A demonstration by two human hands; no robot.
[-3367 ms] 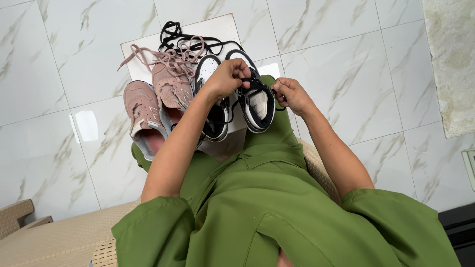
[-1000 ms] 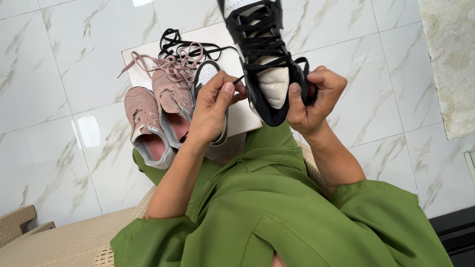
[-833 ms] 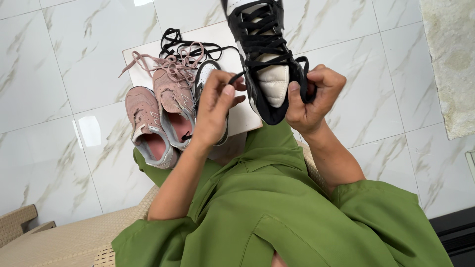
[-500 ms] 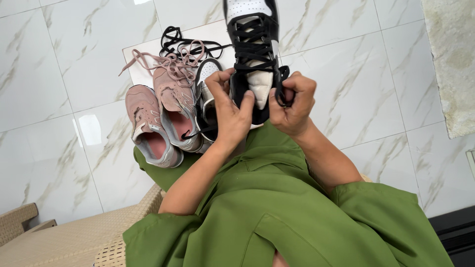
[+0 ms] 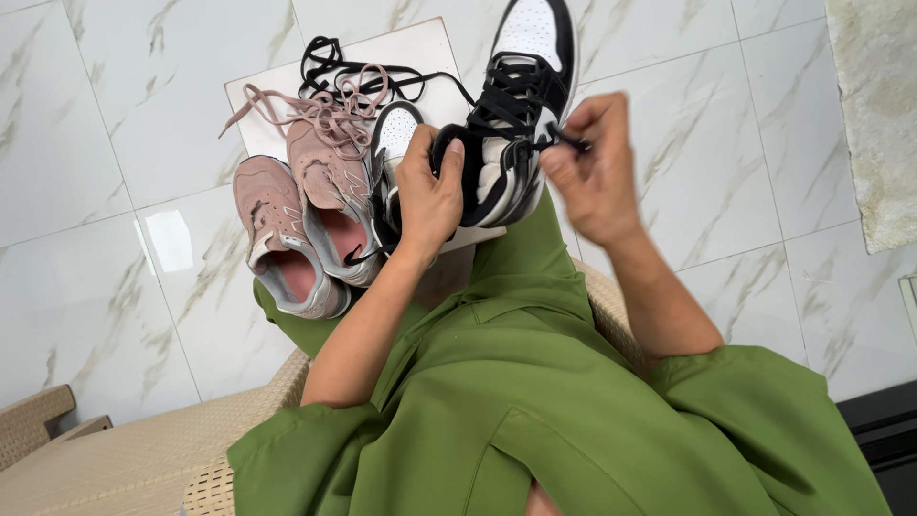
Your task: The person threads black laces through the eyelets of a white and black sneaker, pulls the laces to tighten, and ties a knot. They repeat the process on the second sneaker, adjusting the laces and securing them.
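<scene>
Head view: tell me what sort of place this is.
Probably a room at home, or a porch. The floor is glossy marble-look tile, the person sits on a woven wicker seat, and a rug lies at the right edge. Sneakers sit at their feet.

Looks like someone's home, glossy white marble-look floor tiles [image 5: 86, 115], shaggy pale rug [image 5: 879, 115] off to one side, tan woven wicker seat [image 5: 124, 459], sneakers piled on a small white board [image 5: 420, 53] on the floor
</scene>
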